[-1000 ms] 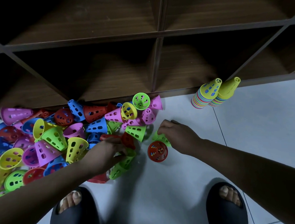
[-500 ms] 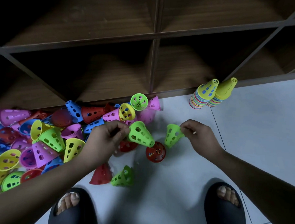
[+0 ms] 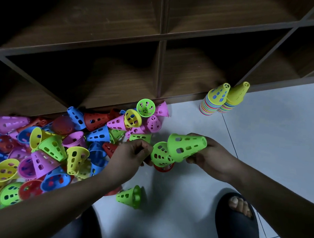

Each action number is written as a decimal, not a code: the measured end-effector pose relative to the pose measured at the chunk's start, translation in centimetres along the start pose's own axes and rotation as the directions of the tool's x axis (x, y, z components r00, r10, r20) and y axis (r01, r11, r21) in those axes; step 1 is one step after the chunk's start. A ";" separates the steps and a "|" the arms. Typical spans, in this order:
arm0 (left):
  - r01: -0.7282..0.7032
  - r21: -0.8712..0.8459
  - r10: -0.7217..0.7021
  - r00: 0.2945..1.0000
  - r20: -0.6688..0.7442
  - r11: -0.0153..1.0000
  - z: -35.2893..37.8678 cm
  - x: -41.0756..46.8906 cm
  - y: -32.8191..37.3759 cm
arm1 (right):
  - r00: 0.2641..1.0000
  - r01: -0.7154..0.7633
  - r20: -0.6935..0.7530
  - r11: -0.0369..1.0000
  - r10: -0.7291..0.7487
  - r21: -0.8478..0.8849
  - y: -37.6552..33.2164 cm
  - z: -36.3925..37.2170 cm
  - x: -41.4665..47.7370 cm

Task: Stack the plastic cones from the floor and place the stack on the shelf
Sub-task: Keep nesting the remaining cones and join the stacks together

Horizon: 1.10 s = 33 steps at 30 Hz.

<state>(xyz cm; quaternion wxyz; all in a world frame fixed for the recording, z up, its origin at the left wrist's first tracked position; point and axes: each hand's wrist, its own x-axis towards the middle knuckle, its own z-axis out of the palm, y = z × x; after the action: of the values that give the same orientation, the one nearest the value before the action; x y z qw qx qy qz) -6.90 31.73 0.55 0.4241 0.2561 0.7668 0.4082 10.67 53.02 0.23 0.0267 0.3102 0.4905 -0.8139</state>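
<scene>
My right hand (image 3: 209, 157) grips a green perforated cone (image 3: 186, 147) lying sideways, its narrow end toward the right. My left hand (image 3: 131, 153) pinches a second green cone (image 3: 160, 155) by its rim, close against the wide mouth of the first. Both are held above the floor, over a red cone (image 3: 164, 168). A heap of loose coloured cones (image 3: 61, 147) covers the floor at left. Another green cone (image 3: 129, 196) lies alone near my feet. Two finished stacks, one (image 3: 213, 101) beside the other (image 3: 233, 98), stand by the wooden shelf (image 3: 161, 38).
The shelf has dark open compartments along the top of the view, its base edge meeting the white tiled floor (image 3: 268, 141). My feet in dark slippers, the right one (image 3: 238, 221) plainly seen, stand at the bottom. Some cones lie against the shelf base.
Both hands have lifted their green cones off the floor and brought them together in the middle; the right-hand cone now lies sideways next to the left-hand one.
</scene>
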 end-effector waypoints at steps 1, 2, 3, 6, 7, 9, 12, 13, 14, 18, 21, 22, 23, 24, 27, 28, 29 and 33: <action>0.004 0.022 -0.004 1.000 0.005 1.000 0.2 0.1 -0.2 | 1.000 0.010 0.017 0.999 -0.009 -0.033 0.0 0.2 0.0; 0.009 0.035 -0.010 1.000 0.008 0.999 0.4 0.2 -0.4 | 1.000 0.014 0.025 0.997 -0.012 -0.074 0.1 0.4 0.0; 0.015 0.044 -0.016 1.000 0.012 0.999 0.5 0.3 -0.7 | 1.000 0.012 0.020 0.993 -0.010 -0.117 0.3 0.5 0.1; 0.034 0.076 -0.037 0.999 0.032 0.996 0.7 0.3 -1.6 | 0.999 -0.007 -0.036 0.974 -0.001 -0.228 1.1 0.8 0.5; 0.036 0.087 -0.039 0.999 0.035 0.996 0.7 0.3 -2.0 | 0.999 -0.016 -0.051 0.964 0.002 -0.265 1.3 0.9 0.6; 0.025 0.115 -0.029 0.999 0.030 0.993 0.4 0.4 -2.9 | 0.996 -0.048 -0.084 0.939 0.020 -0.340 1.8 1.1 1.0; -0.048 0.243 0.046 0.999 0.015 0.969 -0.6 0.7 -4.6 | 0.987 -0.115 -0.149 0.907 0.059 -0.404 2.3 1.2 1.6; -0.085 0.307 0.086 0.996 0.011 0.948 -1.0 0.8 -5.1 | 0.983 -0.132 -0.170 0.895 0.064 -0.426 2.4 1.2 1.8; -0.123 0.370 0.130 0.992 0.006 0.921 -1.3 0.8 -5.5 | 0.980 -0.144 -0.186 0.880 0.065 -0.452 2.6 1.2 2.1; -0.233 0.505 0.279 0.960 -0.017 0.831 -2.5 1.3 -6.2 | 0.972 -0.167 -0.230 0.804 0.039 -0.571 3.1 0.9 3.3; -0.266 0.597 0.335 0.942 -0.005 0.757 -3.3 1.8 -6.9 | 0.973 -0.138 -0.232 0.744 -0.024 -0.654 2.9 0.9 4.2; -0.264 0.625 0.336 0.942 0.003 0.734 -3.6 2.0 -7.2 | 0.975 -0.123 -0.218 0.737 -0.034 -0.664 2.8 1.0 4.6; -0.260 0.649 0.333 0.943 0.010 0.715 -3.8 2.1 -7.5 | 0.980 -0.105 -0.196 0.736 -0.038 -0.669 2.7 1.2 4.9; -0.256 0.668 0.330 0.944 0.016 0.699 -3.9 2.1 -7.7 | 0.985 -0.087 -0.170 0.738 -0.037 -0.669 2.5 1.4 5.3; -0.245 0.721 0.323 0.946 0.031 0.648 -3.9 2.2 -8.1 | 0.997 -0.039 -0.077 0.743 -0.017 -0.668 2.2 2.4 6.2; -0.237 0.735 0.318 0.948 0.030 0.636 -4.0 2.3 -8.3 | 0.999 -0.029 -0.050 0.741 -0.007 -0.670 2.0 2.8 6.5; -0.229 0.743 0.315 0.949 0.025 0.629 -4.1 2.4 -8.4 | 0.999 -0.027 -0.031 0.739 0.009 -0.673 1.8 3.2 6.7; -0.232 0.758 0.328 0.944 0.025 0.610 -4.3 2.6 -8.2 | 0.996 -0.037 0.034 0.706 0.086 -0.707 1.7 4.2 8.0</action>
<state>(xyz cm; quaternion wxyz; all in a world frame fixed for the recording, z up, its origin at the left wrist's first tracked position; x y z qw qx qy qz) -12.28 27.53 -6.18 0.1656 0.5007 0.8396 0.1299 2.81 50.86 -3.95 0.1858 0.2665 0.7523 -0.5731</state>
